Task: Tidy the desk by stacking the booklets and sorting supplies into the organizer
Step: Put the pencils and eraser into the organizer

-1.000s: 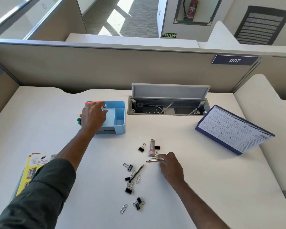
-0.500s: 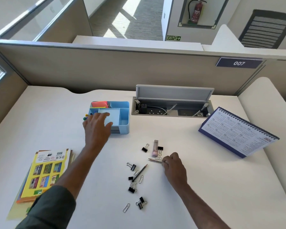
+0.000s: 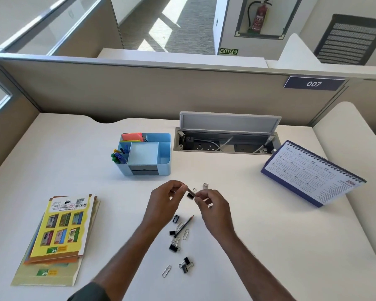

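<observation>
Blue organizer (image 3: 161,157) on desk (image 3: 74,153): colored pens (image 3: 117,157) in left pocket, bright notes (image 3: 131,136) in back pocket. Left hand (image 3: 163,200) and right hand (image 3: 213,205) pinch thin pen (image 3: 191,190) together. Booklets (image 3: 59,231) stacked at left. Clips (image 3: 174,247) lie near hands

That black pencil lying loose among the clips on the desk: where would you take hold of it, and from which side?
Pinch the black pencil from above on its upper half, toward the tip pointing at the calendar. It lies flat and slanted, so fingers should close across the thin shaft. Its lower end sits among binder clips and paper clips, so that end is crowded; the upper half has bare desk on both sides.
</observation>
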